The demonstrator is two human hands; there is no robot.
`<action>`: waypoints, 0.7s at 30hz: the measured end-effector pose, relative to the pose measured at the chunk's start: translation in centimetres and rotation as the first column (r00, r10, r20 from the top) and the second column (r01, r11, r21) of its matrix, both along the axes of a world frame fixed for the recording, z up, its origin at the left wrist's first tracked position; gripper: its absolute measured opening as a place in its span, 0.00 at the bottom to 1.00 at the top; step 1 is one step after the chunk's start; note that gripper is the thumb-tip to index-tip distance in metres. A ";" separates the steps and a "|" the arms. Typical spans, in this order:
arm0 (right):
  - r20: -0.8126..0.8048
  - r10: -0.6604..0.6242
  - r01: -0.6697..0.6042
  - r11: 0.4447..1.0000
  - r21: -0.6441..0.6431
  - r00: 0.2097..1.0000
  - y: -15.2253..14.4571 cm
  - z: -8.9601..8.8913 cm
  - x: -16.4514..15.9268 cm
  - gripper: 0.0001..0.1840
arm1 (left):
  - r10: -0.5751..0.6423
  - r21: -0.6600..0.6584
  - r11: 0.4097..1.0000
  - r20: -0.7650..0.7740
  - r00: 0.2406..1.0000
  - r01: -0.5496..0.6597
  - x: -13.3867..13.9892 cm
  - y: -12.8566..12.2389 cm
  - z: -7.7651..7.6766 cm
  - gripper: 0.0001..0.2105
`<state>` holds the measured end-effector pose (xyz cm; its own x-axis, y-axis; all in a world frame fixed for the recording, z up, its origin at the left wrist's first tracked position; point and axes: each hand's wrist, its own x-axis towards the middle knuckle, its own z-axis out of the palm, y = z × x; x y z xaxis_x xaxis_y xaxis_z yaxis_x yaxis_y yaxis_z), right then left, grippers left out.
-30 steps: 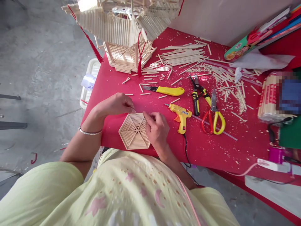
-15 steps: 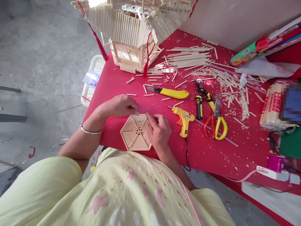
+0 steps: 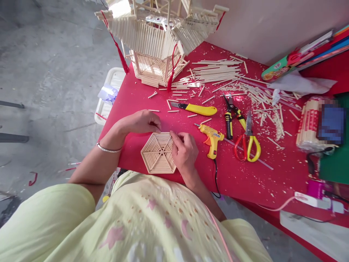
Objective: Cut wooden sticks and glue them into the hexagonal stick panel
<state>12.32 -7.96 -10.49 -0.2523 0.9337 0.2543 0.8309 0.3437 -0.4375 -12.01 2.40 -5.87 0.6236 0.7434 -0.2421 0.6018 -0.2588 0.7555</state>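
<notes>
Fingers (image 3: 176, 140) of the right hand (image 3: 185, 151), part-curled, touch a pale hexagonal wooden-stick panel (image 3: 161, 165) flat on the red worktop (image 3: 253, 182), those of the left hand (image 3: 145, 121) drawn together near its far edge, either grip unclear; step apparently edge alignment, next needing steady pressure.

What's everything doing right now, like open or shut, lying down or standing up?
Stick hexagon: lying flat, right grip at its edge
Yellow knife: lying down, blade out
Glue gun: on its side; can't tell if it's on
Cutters: lying open
Scissors: lying down, blades look shut
Stick model: standing, top cut off by the picture
Red tassels: hanging
Loose sticks: scattered
Bundled sticks: wrapped
</notes>
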 end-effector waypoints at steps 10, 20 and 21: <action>0.005 -0.004 0.004 1.000 0.008 1.000 0.0 0.0 0.0 0.26 | 0.118 0.147 0.980 0.118 0.986 -0.135 -0.3 -3.3 -0.5 0.11; -0.007 -0.002 0.002 1.000 0.018 1.000 0.0 -0.1 0.1 0.25 | 0.394 0.184 0.889 0.162 0.905 -0.420 -0.5 -8.8 -1.3 0.14; -0.006 -0.001 0.001 1.000 0.020 1.000 0.0 -0.1 0.1 0.25 | 0.404 0.192 0.881 0.169 0.899 -0.432 -0.5 -8.8 -1.5 0.13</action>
<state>12.40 -7.95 -10.55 -0.2493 0.9288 0.2742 0.8286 0.3511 -0.4360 -12.48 -6.41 -7.38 0.2571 0.9663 0.0142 0.5985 -0.1707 0.7828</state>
